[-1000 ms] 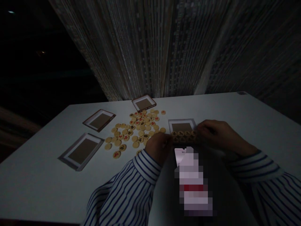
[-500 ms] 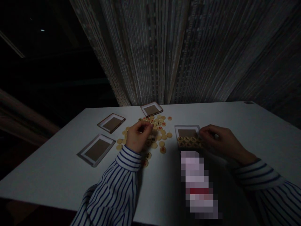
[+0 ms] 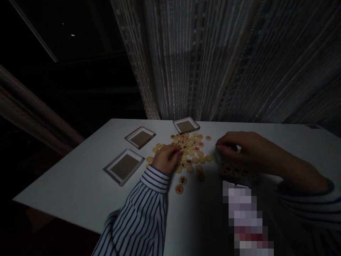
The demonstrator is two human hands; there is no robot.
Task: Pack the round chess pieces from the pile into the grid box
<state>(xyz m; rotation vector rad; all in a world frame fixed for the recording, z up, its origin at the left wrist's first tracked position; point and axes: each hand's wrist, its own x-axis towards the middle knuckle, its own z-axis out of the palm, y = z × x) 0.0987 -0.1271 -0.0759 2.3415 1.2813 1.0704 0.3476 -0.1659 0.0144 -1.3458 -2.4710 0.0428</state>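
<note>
My left hand (image 3: 166,158) reaches into the heap of round wooden Chinese chess pieces (image 3: 201,160), its thumb and fingers pinched together at the near left side. What is between the fingertips is hidden. Over the right side of the table hangs my right hand (image 3: 247,147), fingers curled toward the thumb. Whether it holds a piece cannot be made out. Just below it is a shallow box with rows of chess pieces (image 3: 236,171), partly covered by the hand and dim in shadow. Some heap pieces show red or black characters; others are blank side up.
Shallow trays lie around the heap: a grey-rimmed tray (image 3: 132,174) at left, a brown-rimmed tray (image 3: 146,143) behind it, and another tray (image 3: 189,132) at the back. A pixelated patch (image 3: 247,217) covers the front right. A string curtain (image 3: 176,64) hangs behind the white table (image 3: 80,177).
The view has turned left, shifting everything rightward. My right hand has come away from the box's right edge to above it, toward the heap. My left hand stays low at the heap.
</note>
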